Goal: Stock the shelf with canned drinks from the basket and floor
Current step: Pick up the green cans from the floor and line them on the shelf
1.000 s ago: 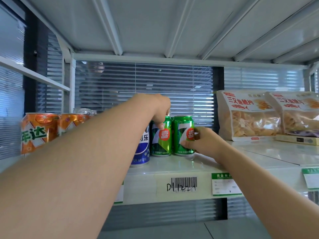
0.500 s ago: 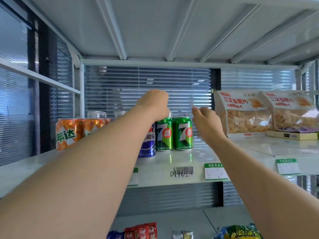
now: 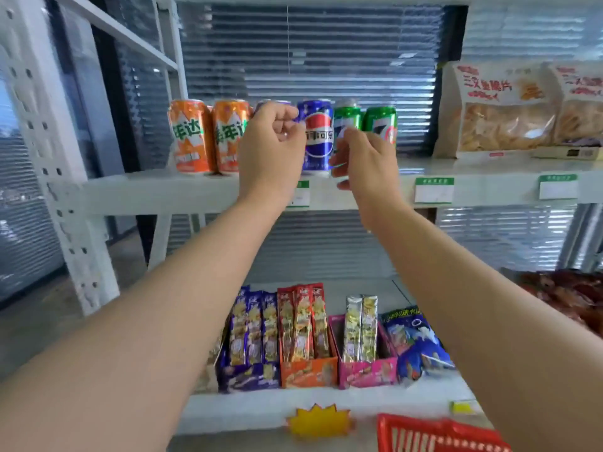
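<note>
On the white shelf stand two orange cans, a blue cola can and two green cans. The rim of another blue can peeks over my left hand. My left hand hovers in front of the blue cans with fingers loosely curled and nothing in it. My right hand hangs in front of the green cans, fingers relaxed, also holding nothing. Both hands appear to be off the cans. The red basket shows at the bottom edge; its contents are out of view.
Two bags of chips stand on the same shelf at right. The lower shelf holds boxes of snack bars and a blue snack bag. A perforated white shelf post rises at left.
My right hand let go of the green can and both hands drew back from the shelf. The view dropped, so the lower shelf and red basket now show.
</note>
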`<state>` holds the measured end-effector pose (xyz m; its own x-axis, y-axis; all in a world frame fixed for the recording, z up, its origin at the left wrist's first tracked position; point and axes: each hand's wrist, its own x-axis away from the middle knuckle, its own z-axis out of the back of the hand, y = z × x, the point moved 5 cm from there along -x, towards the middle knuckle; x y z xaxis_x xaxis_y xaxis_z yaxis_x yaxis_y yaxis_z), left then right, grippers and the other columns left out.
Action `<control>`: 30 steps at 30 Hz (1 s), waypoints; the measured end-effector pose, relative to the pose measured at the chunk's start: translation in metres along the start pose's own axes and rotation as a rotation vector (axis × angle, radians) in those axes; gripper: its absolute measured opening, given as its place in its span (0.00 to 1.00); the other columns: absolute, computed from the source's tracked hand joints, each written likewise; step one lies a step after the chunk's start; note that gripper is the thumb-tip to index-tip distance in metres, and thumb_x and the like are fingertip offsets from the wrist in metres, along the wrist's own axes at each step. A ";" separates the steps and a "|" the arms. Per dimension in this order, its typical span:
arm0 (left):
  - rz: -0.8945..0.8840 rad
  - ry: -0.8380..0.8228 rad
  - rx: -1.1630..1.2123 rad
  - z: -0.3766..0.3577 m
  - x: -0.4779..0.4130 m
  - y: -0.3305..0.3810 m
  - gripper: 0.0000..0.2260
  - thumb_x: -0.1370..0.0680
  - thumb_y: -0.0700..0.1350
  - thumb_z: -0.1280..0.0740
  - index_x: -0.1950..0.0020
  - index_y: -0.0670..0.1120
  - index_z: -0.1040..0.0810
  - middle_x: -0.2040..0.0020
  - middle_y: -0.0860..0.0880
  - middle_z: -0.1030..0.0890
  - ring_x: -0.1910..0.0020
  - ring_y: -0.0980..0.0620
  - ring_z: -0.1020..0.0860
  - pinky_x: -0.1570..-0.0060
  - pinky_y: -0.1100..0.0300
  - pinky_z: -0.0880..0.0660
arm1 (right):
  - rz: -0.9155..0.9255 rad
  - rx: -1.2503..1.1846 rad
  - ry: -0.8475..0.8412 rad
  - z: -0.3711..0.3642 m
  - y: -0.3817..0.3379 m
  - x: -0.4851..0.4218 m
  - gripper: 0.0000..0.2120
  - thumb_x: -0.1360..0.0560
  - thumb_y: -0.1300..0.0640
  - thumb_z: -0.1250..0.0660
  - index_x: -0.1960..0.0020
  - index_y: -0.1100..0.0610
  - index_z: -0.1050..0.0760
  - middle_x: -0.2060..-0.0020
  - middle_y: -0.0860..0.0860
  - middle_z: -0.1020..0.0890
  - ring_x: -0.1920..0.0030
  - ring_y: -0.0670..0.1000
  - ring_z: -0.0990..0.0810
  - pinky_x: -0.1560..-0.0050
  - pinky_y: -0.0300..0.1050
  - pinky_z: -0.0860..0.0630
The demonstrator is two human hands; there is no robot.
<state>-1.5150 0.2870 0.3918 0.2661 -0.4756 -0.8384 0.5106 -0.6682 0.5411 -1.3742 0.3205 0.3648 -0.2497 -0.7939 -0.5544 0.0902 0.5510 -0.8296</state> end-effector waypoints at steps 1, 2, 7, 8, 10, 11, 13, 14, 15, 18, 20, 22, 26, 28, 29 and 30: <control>0.023 0.005 0.024 0.006 0.014 -0.006 0.06 0.23 0.43 0.35 0.47 0.47 0.23 0.59 0.59 0.24 0.61 0.64 0.26 0.60 0.73 0.28 | -0.016 -0.038 -0.006 -0.002 0.004 0.014 0.14 0.19 0.51 0.43 0.57 0.57 0.25 0.64 0.52 0.20 0.65 0.50 0.23 0.64 0.44 0.27; 0.041 0.018 0.044 0.013 0.030 -0.012 0.06 0.23 0.43 0.36 0.47 0.47 0.23 0.58 0.59 0.24 0.61 0.63 0.26 0.59 0.72 0.28 | -0.030 -0.073 -0.013 -0.005 0.009 0.028 0.14 0.19 0.52 0.43 0.57 0.57 0.25 0.64 0.52 0.20 0.65 0.49 0.23 0.65 0.43 0.28; 0.077 -0.001 0.084 0.039 0.115 -0.057 0.06 0.21 0.44 0.35 0.46 0.46 0.23 0.55 0.56 0.22 0.58 0.64 0.25 0.57 0.73 0.29 | -0.017 -0.191 0.017 -0.012 0.054 0.103 0.15 0.18 0.54 0.42 0.61 0.55 0.25 0.66 0.51 0.21 0.65 0.50 0.23 0.64 0.44 0.28; 0.077 -0.034 0.064 0.042 0.134 -0.070 0.06 0.21 0.44 0.35 0.45 0.46 0.22 0.53 0.54 0.21 0.56 0.62 0.24 0.56 0.73 0.29 | -0.023 -0.200 0.026 -0.013 0.069 0.117 0.16 0.18 0.54 0.42 0.62 0.56 0.25 0.67 0.51 0.21 0.65 0.50 0.24 0.65 0.43 0.29; 0.084 -0.099 0.007 0.049 0.173 -0.104 0.06 0.22 0.43 0.35 0.46 0.46 0.21 0.51 0.51 0.20 0.54 0.58 0.23 0.55 0.70 0.27 | -0.067 -0.188 0.004 -0.018 0.108 0.146 0.17 0.18 0.55 0.42 0.63 0.57 0.26 0.69 0.51 0.23 0.67 0.50 0.25 0.67 0.42 0.30; 0.093 -0.128 -0.021 0.052 0.190 -0.119 0.06 0.22 0.42 0.34 0.46 0.46 0.21 0.52 0.51 0.19 0.55 0.57 0.22 0.55 0.67 0.26 | -0.103 -0.173 -0.017 -0.021 0.129 0.157 0.17 0.19 0.55 0.42 0.64 0.58 0.26 0.70 0.52 0.24 0.67 0.50 0.26 0.67 0.42 0.30; 0.170 -0.175 -0.058 0.060 0.222 -0.155 0.05 0.23 0.43 0.33 0.49 0.46 0.21 0.54 0.52 0.19 0.58 0.58 0.22 0.57 0.67 0.26 | -0.204 -0.133 -0.068 -0.026 0.175 0.175 0.18 0.22 0.52 0.40 0.64 0.64 0.28 0.70 0.57 0.27 0.68 0.53 0.30 0.66 0.47 0.33; 0.225 -0.186 -0.066 0.063 0.236 -0.172 0.04 0.23 0.43 0.33 0.49 0.46 0.21 0.55 0.52 0.19 0.60 0.60 0.23 0.59 0.68 0.27 | -0.255 -0.111 -0.084 -0.028 0.196 0.182 0.20 0.24 0.50 0.39 0.62 0.69 0.30 0.69 0.59 0.28 0.68 0.54 0.32 0.65 0.50 0.35; 0.284 -0.197 -0.069 0.067 0.251 -0.190 0.05 0.24 0.43 0.32 0.49 0.47 0.21 0.56 0.53 0.19 0.61 0.61 0.23 0.60 0.70 0.28 | -0.295 -0.079 -0.096 -0.029 0.216 0.190 0.23 0.26 0.49 0.38 0.61 0.71 0.31 0.68 0.60 0.29 0.67 0.55 0.33 0.65 0.51 0.36; 0.484 -0.253 -0.075 0.076 0.300 -0.236 0.04 0.25 0.43 0.31 0.50 0.48 0.21 0.57 0.54 0.19 0.62 0.64 0.24 0.60 0.72 0.30 | -0.367 0.056 -0.169 -0.034 0.267 0.221 0.25 0.27 0.48 0.38 0.62 0.73 0.31 0.69 0.61 0.30 0.69 0.54 0.33 0.67 0.45 0.34; 0.651 -0.353 -0.104 0.079 0.343 -0.268 0.03 0.26 0.44 0.30 0.53 0.49 0.22 0.60 0.56 0.20 0.65 0.66 0.25 0.61 0.72 0.31 | -0.453 0.108 -0.252 -0.037 0.303 0.254 0.19 0.23 0.54 0.39 0.67 0.66 0.29 0.73 0.58 0.27 0.73 0.51 0.30 0.72 0.39 0.33; 0.849 -0.481 -0.046 0.084 0.389 -0.294 0.05 0.26 0.45 0.28 0.54 0.50 0.23 0.61 0.54 0.21 0.66 0.63 0.26 0.59 0.66 0.29 | -0.536 0.209 -0.401 -0.039 0.334 0.289 0.18 0.20 0.55 0.39 0.67 0.59 0.26 0.73 0.53 0.24 0.74 0.49 0.28 0.71 0.40 0.32; 1.185 -0.841 -0.126 0.103 0.488 -0.327 0.15 0.29 0.53 0.27 0.47 0.48 0.23 0.51 0.50 0.20 0.54 0.53 0.23 0.54 0.59 0.28 | -0.724 0.502 -0.768 -0.032 0.405 0.354 0.17 0.20 0.47 0.38 0.62 0.56 0.22 0.66 0.52 0.20 0.63 0.52 0.23 0.64 0.44 0.28; 1.262 -0.978 -0.190 0.118 0.524 -0.334 0.22 0.30 0.54 0.26 0.40 0.45 0.25 0.48 0.48 0.24 0.49 0.50 0.24 0.50 0.59 0.28 | -0.818 0.620 -0.922 -0.023 0.428 0.377 0.19 0.21 0.43 0.39 0.53 0.58 0.20 0.59 0.52 0.20 0.57 0.51 0.23 0.57 0.45 0.26; 1.272 -1.066 -0.229 0.125 0.539 -0.336 0.26 0.30 0.56 0.27 0.37 0.44 0.27 0.46 0.48 0.25 0.46 0.49 0.24 0.47 0.57 0.27 | -0.832 0.688 -1.011 -0.019 0.437 0.384 0.22 0.21 0.41 0.39 0.47 0.59 0.20 0.54 0.51 0.21 0.53 0.51 0.24 0.51 0.46 0.26; 1.273 -1.146 -0.270 0.130 0.552 -0.338 0.30 0.30 0.58 0.27 0.35 0.44 0.29 0.44 0.48 0.25 0.44 0.48 0.25 0.43 0.55 0.27 | -0.829 0.752 -1.106 -0.014 0.443 0.390 0.24 0.22 0.38 0.40 0.42 0.58 0.22 0.49 0.51 0.23 0.49 0.50 0.26 0.46 0.47 0.28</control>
<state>-1.6471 0.1760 -0.2460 -0.0296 -0.7969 0.6033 0.6021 0.4676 0.6472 -1.4450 0.2582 -0.2186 0.3003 -0.7714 0.5610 0.8155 -0.0975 -0.5705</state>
